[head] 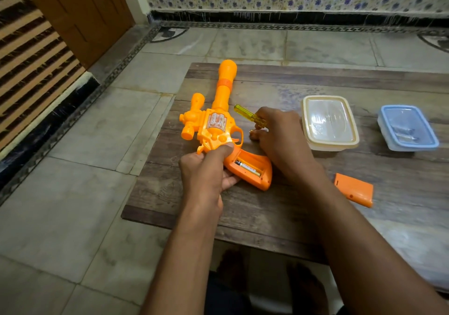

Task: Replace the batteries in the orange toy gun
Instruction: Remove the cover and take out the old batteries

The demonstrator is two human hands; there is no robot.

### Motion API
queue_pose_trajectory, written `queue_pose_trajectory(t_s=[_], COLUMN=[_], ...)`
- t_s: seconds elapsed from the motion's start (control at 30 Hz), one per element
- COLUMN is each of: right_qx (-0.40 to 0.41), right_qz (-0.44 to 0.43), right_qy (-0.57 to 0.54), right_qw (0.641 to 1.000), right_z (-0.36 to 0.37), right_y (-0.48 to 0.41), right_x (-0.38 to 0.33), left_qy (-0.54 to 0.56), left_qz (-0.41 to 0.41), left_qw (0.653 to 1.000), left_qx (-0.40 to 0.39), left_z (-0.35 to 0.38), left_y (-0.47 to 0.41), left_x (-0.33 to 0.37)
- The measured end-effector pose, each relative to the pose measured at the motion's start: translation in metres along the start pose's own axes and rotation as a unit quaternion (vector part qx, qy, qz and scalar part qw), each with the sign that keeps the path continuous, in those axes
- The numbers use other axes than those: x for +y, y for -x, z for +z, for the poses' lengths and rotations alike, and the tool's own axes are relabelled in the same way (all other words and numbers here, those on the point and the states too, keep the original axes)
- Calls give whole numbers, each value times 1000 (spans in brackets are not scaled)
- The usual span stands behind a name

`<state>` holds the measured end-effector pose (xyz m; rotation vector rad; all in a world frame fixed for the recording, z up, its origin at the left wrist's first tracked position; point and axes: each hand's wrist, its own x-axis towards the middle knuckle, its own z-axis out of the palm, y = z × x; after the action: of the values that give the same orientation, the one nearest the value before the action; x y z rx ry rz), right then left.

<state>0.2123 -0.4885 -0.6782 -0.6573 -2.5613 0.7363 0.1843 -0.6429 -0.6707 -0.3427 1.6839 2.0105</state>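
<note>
Nearest us, our left hand (pixel 206 168) clamps the orange toy gun (pixel 218 130) at the grip top, barrel pointing away on the board (pixel 170 193), one battery (pixel 247 168) lengthwise in the open compartment, while our right hand (pixel 279 134), nearer it, holds the screwdriver (pixel 247 114).

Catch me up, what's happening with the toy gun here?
A person is partway through a battery swap. The left hand steadies the gun on the table by its grip. The compartment is open with one battery showing inside. The cover lies off to the right. The right hand holds a yellow screwdriver and seems to pinch something small and brassy; I can't tell what. Two lidded tubs sit further right.
</note>
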Motion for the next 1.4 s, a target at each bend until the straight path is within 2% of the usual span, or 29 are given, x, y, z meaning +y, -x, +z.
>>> queue_pose_trajectory(t_s=[0.3, 0.5, 0.73, 1.03, 1.27, 1.4], right_qx=[27, 53, 49, -40, -57, -38], right_qz=[-18, -15, -27, -35, -31, -33], right_qy=[-31, -188, -275, -215, -240, -207], right_qw=[999, 981, 960, 975, 969, 977], right_z=[-9, -24, -48, -54, -57, -57], right_y=[4, 22, 45, 50, 49, 50], right_x=[-7, -21, -19, -5, -5, -5], left_qy=[1, 6, 9, 8, 4, 5], left_qz=[-3, -1, 2, 4, 4, 3], left_qw=[1000, 1000, 1000, 1000, 1000, 1000], left_qx=[-4, -14, -6, 2, 5, 6], left_z=[0, 0, 3, 3, 3, 4], left_y=[1, 1, 2, 0, 0, 0], left_x=[1, 2, 3, 2, 2, 2])
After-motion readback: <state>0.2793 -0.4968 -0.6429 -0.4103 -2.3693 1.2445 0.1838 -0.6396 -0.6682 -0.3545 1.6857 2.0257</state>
